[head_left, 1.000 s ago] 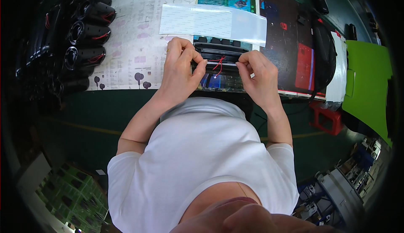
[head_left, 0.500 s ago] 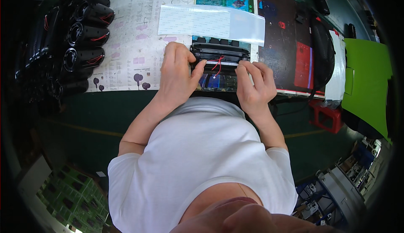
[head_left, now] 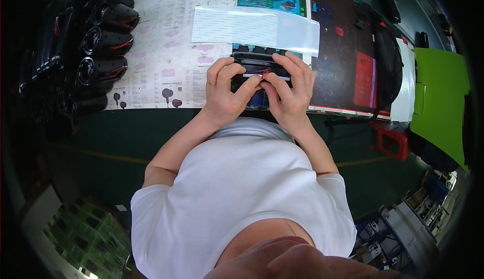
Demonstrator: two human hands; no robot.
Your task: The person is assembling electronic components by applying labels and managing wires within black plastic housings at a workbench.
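A long black plastic housing (head_left: 254,63) lies across the bench edge in front of me, its open side showing. Thin red wires (head_left: 264,71) come out of its middle. My left hand (head_left: 224,88) grips the left end of the housing, with the thumb reaching to the wires. The wires are pinched between the thumb and index finger of my right hand (head_left: 292,91), while its other fingers rest over the housing's right part. My fingertips partly hide the wire ends. Just beyond the housing lies a white strip sheet (head_left: 237,25) with a glossy right part.
Several black cylindrical shells (head_left: 103,41) with red wires are stacked at the left. A black cable or strap (head_left: 390,72) lies on the dark right side of the bench, beside a bright green panel (head_left: 438,102). A red stool (head_left: 393,140) stands below on the right.
Both hands have come inward along the housing. My right hand has left its right end and taken hold of the red wires; the left thumb has shifted right toward them.
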